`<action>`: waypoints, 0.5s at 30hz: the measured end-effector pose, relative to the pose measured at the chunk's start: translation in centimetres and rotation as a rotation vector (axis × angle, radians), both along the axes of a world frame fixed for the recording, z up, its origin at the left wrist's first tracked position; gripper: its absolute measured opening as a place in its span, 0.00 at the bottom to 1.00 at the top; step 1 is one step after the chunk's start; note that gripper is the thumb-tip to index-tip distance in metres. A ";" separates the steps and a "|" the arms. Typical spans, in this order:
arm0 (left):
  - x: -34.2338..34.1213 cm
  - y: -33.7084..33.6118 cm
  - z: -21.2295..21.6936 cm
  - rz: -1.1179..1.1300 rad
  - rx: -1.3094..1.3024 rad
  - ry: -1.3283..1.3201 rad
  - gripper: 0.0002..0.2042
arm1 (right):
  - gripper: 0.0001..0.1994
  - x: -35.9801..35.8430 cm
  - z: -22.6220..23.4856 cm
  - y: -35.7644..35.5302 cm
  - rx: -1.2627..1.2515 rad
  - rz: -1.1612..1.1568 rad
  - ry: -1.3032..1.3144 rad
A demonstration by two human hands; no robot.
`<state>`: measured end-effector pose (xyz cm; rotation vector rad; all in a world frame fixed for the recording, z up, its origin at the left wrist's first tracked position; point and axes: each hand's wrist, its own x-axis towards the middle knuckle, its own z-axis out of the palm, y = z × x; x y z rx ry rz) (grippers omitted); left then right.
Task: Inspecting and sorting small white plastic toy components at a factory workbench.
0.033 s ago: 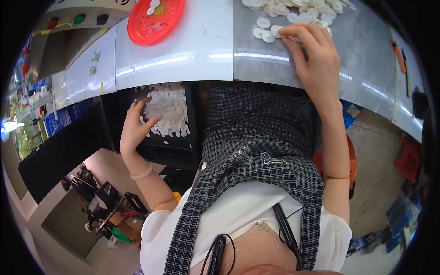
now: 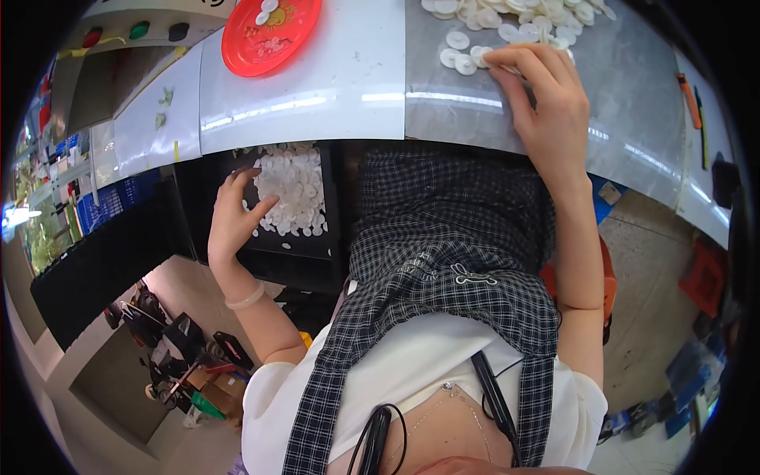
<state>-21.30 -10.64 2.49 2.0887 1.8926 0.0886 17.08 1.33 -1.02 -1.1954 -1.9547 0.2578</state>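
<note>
In the head view, the thumb and forefinger of your right hand (image 2: 556,103) were drawn close together at the near edge of a few loose, round, white, plastic-looking discs (image 2: 457,39); something pale showed between those two fingers, but I could not tell whether you were pinching a disc. Just beyond those fingertips lay a heap of the same white discs (image 2: 538,12), on a smooth grey tabletop panel (image 2: 451,95). The fingers of your left hand (image 2: 232,212) were spread, thumb apart, over a black, straight-sided drawer (image 2: 336,198) below table level; whether they touched anything was unclear. Judging by how things lay, the work looked partway along: a thick layer of white discs (image 2: 293,190) was in the drawer just right of your left fingers, while the heap beyond your right fingers was unfinished. The drawer's dark bottom showed at its near end, with a stray disc on it. Farther off, beyond your left fingers and left of your right ones, a shallow red round plate (image 2: 237,55) held a couple of pale discs (image 2: 264,17) over its printed pattern.
</note>
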 end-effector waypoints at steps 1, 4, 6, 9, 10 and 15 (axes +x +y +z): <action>0.2 0.2 0.4 0.082 -0.141 -0.032 0.19 | 0.07 0.4 -0.5 0.1 0.011 -0.013 -0.020; 3.5 2.3 1.8 0.125 -0.395 -0.275 0.19 | 0.08 0.5 -0.8 -0.3 -0.025 -0.043 -0.010; 6.6 3.4 2.0 -0.151 -0.448 -0.863 0.18 | 0.08 0.6 -0.4 -0.5 -0.065 -0.070 0.017; 11.4 4.6 0.6 -0.132 -0.589 -1.351 0.19 | 0.13 0.5 -0.3 -0.7 -0.040 -0.042 0.126; 13.4 5.0 0.4 -0.074 -0.569 -1.413 0.20 | 0.13 0.7 -0.1 -1.0 -0.027 -0.053 0.108; 20.3 7.5 -1.1 0.147 -0.463 -1.751 0.18 | 0.17 -0.2 1.8 -3.6 -0.163 0.123 0.366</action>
